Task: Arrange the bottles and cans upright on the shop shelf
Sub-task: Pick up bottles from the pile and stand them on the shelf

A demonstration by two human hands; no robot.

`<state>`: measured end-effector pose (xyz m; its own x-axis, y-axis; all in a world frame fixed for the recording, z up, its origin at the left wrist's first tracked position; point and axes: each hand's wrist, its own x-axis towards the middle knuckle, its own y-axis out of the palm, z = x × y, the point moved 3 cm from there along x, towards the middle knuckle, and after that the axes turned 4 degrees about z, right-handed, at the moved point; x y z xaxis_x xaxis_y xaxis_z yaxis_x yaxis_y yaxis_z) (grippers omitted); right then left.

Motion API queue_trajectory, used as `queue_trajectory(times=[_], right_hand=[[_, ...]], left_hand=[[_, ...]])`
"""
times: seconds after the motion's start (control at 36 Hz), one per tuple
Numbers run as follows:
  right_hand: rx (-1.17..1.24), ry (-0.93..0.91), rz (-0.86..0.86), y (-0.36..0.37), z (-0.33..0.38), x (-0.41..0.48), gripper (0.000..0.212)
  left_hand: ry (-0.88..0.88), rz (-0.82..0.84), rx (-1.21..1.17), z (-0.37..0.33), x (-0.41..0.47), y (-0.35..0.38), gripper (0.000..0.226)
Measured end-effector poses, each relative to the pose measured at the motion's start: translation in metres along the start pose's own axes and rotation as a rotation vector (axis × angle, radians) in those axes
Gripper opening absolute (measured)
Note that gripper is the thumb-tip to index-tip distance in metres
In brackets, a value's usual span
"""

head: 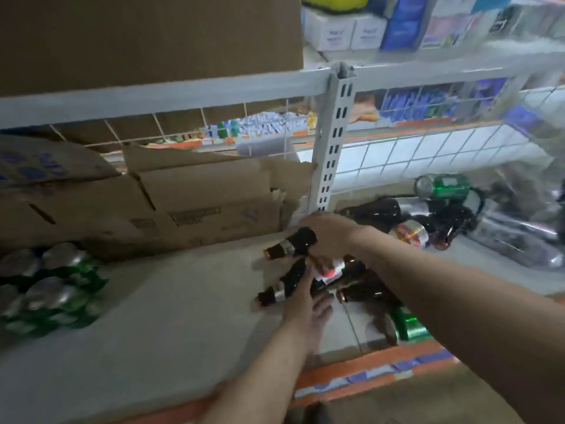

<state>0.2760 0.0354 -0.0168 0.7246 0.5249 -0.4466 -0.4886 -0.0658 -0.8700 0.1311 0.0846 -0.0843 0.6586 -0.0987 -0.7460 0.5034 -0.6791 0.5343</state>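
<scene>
Several dark brown bottles lie on their sides on the pale shop shelf [159,325]. My right hand [328,232] is shut on one brown bottle [292,246], its neck pointing left. My left hand [308,304] rests on a second lying bottle [282,286], fingers around its body. A third bottle [365,293] lies under my right forearm. A green can [408,324] lies near the shelf's front edge. Further right, a dark bottle [377,209], a red-labelled can [411,234] and a green can [443,186] lie tipped over. Upright green cans [52,286] stand at the left.
Torn cardboard boxes [171,203] sit at the back of the shelf. A white slotted upright post [331,142] divides the two shelf bays. Wire mesh backs the shelf. A crumpled clear plastic wrap [519,228] lies at the right. An orange strip [373,368] runs along the front edge.
</scene>
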Motion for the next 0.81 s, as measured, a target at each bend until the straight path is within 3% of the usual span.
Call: queue_trajectory(times=[0.08, 0.22, 0.42, 0.47, 0.61, 0.72, 0.78, 0.81], right_hand=[[-0.039, -0.046, 0.09, 0.004, 0.006, 0.019, 0.034], [-0.232, -0.015, 0.041, 0.016, 0.007, 0.046, 0.046], [-0.338, -0.06, 0.045, 0.019, 0.009, 0.058, 0.034], [-0.316, -0.119, 0.016, 0.017, 0.009, 0.056, 0.043], [-0.073, -0.199, -0.171, 0.003, 0.004, 0.047, 0.06], [0.236, -0.238, -0.311, -0.011, 0.005, 0.04, 0.046], [0.408, -0.261, -0.328, -0.012, 0.01, 0.035, 0.041], [0.505, -0.281, -0.336, -0.011, 0.014, 0.031, 0.039]], left_hand=[[0.035, -0.039, -0.076, 0.003, 0.01, 0.011, 0.067], [0.13, -0.104, -0.137, 0.008, 0.02, 0.027, 0.052], [0.228, -0.192, -0.304, 0.011, 0.034, 0.024, 0.095], [0.248, -0.202, -0.331, 0.011, 0.037, 0.019, 0.094], [0.337, -0.193, -0.343, -0.01, 0.027, -0.002, 0.075], [0.489, -0.187, -0.362, -0.038, 0.01, -0.019, 0.082], [0.555, -0.285, -0.274, -0.05, -0.002, -0.034, 0.045], [0.6, -0.328, -0.203, -0.056, -0.007, -0.042, 0.038]])
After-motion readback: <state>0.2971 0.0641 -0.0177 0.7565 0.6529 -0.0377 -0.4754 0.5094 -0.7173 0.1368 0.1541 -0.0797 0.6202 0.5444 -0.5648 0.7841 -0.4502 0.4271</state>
